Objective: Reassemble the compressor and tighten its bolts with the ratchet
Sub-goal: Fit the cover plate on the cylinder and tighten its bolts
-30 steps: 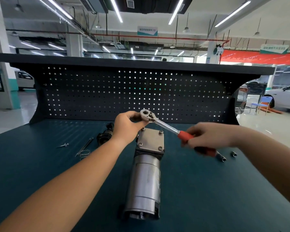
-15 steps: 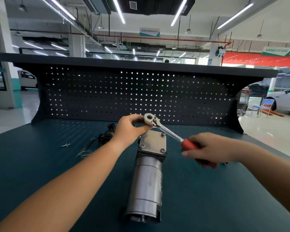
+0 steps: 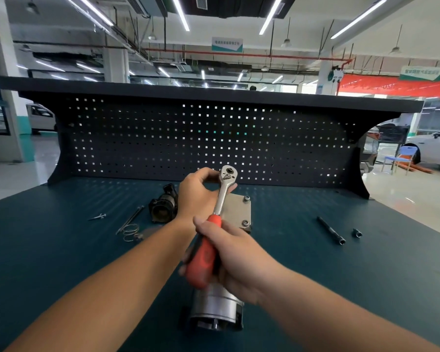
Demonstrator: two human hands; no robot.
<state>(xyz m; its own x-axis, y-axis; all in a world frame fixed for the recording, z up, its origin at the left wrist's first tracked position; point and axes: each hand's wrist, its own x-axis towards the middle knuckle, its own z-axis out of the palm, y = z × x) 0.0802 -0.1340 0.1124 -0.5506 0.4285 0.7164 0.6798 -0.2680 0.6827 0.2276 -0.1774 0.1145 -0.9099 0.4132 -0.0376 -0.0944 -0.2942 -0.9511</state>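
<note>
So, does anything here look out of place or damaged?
Nothing looks damaged or spilled. One oddity: while the left hand and right hand hold the ratchet over the compressor, a spring, long bolts and a dark housing lie loose on the bench at its left, seemingly not fitted yet.

I can read no text from here; the white-and-teal sign [image 3: 227,44] hanging from the ceiling carries a line of characters too blurred to make out; likewise the green sign [image 3: 421,73] at far right and the red banner [image 3: 391,86] beneath it; a faint mark on the ratchet [image 3: 213,223] handle is illegible.
</note>
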